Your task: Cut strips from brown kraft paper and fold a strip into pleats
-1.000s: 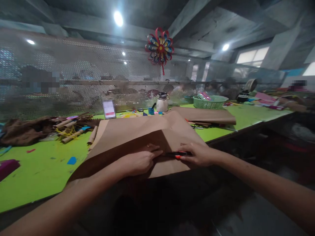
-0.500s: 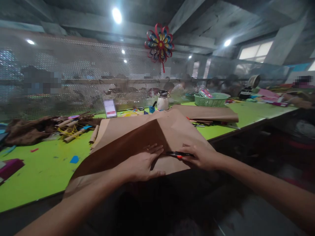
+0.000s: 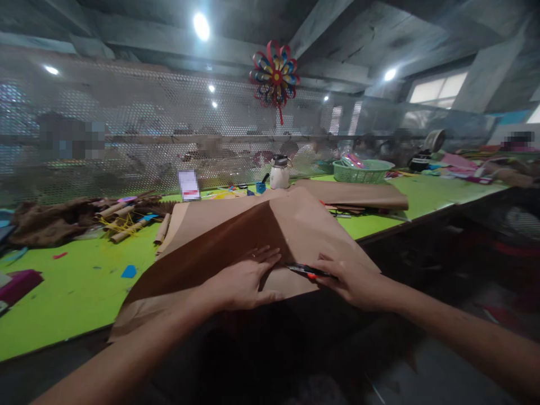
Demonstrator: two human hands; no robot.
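A large sheet of brown kraft paper (image 3: 324, 225) lies over the table's front edge, with a darker folded flap (image 3: 228, 242) on its left half. My left hand (image 3: 242, 281) rests flat on the paper near the fold, fingers spread and a ring on one. In my right hand (image 3: 352, 278) is a black utility knife (image 3: 310, 270) with a red part, its tip pointing left toward my left fingertips. The blade lies close over the paper; whether it touches is hard to tell.
Rolled paper tubes (image 3: 129, 229) and crumpled brown material (image 3: 53, 222) lie on the green table (image 3: 84, 304) at left. Behind the paper stand a white jug (image 3: 279, 173), a green basket (image 3: 363, 170) and folded brown paper (image 3: 354, 194). A person's hand (image 3: 517, 175) shows far right.
My right hand and the utility knife have shifted slightly right and toward me. My left hand stays in place on the paper.
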